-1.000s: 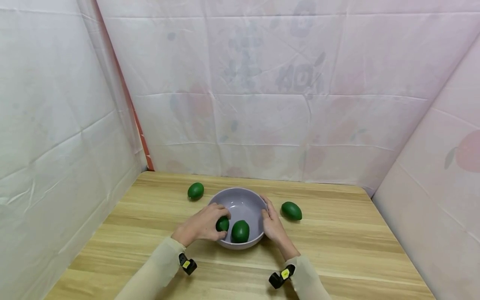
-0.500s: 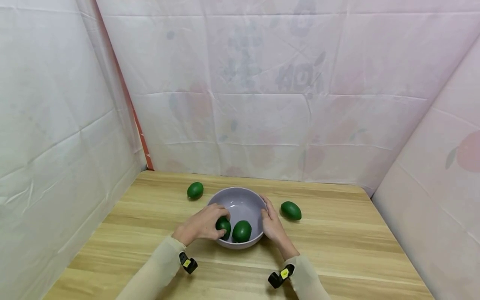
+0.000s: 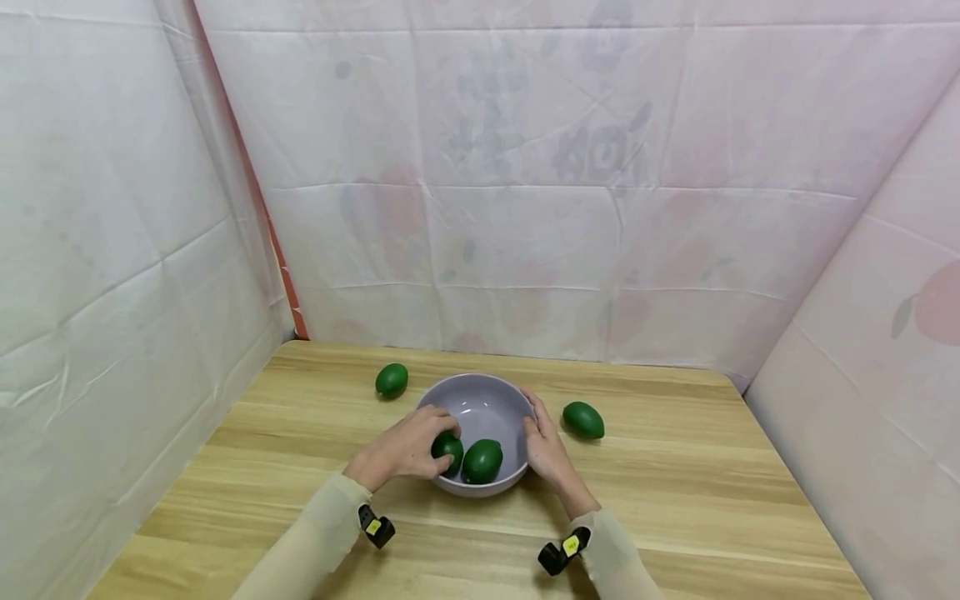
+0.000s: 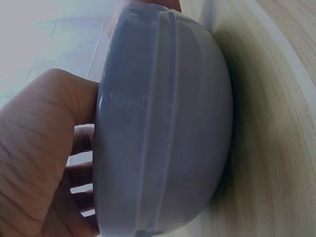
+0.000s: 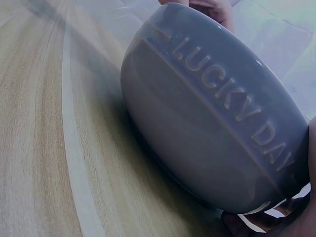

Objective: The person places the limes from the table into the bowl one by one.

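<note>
A greyish-purple bowl (image 3: 491, 408) stands on the wooden table with two green limes in it. My left hand (image 3: 408, 443) reaches over the bowl's left rim, its fingers and thumb curled round one lime (image 3: 447, 455), which it partly hides. Beside that fruit, the other lime (image 3: 482, 462) lies at the near side of the bowl. On the right, my right hand (image 3: 547, 450) grips the bowl wall, thumb inside the rim and fingers outside. The right wrist view shows raised letters "LUCKY DAY" on the bowl's outer side (image 5: 197, 113); the left wrist view hides both limes behind the bowl wall (image 4: 163, 118).
One lime (image 3: 392, 381) lies on the table behind and left of the bowl, another lime (image 3: 582, 420) to its right. The wood-grain table (image 3: 675, 483) ends at pale patterned sheets (image 3: 525, 250) at the back and sides.
The lime under my left hand has shifted slightly right into fuller view, and the lime beside it has turned a little. Both hands and the bowl have hardly moved.
</note>
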The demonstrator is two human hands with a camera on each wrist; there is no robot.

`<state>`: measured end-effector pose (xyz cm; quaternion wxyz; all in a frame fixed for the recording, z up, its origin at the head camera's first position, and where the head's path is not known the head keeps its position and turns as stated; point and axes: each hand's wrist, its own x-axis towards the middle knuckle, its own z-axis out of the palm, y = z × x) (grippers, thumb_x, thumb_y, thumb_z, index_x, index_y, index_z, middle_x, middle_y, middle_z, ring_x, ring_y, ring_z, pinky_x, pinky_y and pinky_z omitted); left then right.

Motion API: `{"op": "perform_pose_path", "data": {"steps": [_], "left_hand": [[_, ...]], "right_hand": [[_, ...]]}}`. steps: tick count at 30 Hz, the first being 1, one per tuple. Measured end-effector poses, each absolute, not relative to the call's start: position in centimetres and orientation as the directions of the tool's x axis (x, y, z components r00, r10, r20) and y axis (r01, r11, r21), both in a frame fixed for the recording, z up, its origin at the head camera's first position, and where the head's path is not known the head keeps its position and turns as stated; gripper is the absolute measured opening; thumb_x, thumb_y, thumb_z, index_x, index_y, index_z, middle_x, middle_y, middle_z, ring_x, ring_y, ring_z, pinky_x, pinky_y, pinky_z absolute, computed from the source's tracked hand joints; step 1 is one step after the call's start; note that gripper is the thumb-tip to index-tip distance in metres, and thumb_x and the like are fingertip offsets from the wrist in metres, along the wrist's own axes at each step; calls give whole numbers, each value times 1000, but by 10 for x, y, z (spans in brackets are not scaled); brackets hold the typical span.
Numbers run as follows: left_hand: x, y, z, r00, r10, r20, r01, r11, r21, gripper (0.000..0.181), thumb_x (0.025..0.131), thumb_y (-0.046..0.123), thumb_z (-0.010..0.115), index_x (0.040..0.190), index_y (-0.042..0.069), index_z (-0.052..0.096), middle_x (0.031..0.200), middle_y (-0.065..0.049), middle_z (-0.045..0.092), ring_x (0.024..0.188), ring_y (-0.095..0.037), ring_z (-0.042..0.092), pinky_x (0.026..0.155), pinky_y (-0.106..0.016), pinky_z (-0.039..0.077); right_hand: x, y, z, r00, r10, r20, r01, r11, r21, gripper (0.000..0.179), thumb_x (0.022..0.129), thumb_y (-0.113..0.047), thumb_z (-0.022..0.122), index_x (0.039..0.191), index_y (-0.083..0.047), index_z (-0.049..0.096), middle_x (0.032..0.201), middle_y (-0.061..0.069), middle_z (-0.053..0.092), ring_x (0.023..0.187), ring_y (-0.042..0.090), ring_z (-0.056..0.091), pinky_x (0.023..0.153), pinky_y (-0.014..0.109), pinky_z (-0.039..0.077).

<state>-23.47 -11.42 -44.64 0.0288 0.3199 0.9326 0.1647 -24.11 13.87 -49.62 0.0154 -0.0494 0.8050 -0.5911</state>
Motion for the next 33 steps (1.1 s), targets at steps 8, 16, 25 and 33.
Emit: {"op": "perform_pose_path", "data": {"steps": [8,16,25,33], "left_hand": [[-235,-113,-451,-801,596,62,581,747,323,28,89,31,72,112,17,70,123,-4,68,114,-19,60,101,-42,54],[-239,-112,-452,-800,593,93,588,744,318,29,90,32,71,114,16,70,121,-3,68,114,-19,61,101,-42,54],[-244,-116,-446,-780,561,277,625,695,354,32,89,28,74,115,10,70,116,-5,70,114,-23,65,99,-43,55],[-262,-130,-436,-772,431,467,610,708,356,34,93,30,71,118,6,70,116,-9,73,111,-28,68,94,-45,57]], "right_hand": [[-242,139,-500,-995,-97,29,-57,301,-952,51,109,-8,28,160,-13,28,169,16,24,158,39,17,126,59,15],[-244,139,-498,-994,-103,35,-64,296,-953,51,109,-9,28,160,-12,28,168,16,24,157,39,18,126,59,15],[-244,140,-496,-994,-99,37,-65,297,-953,51,109,-8,27,160,-12,28,168,16,24,157,39,18,127,58,16],[-244,141,-496,-995,-100,30,-58,288,-956,51,109,-9,28,160,-13,28,168,16,25,158,38,18,127,59,15]]}}
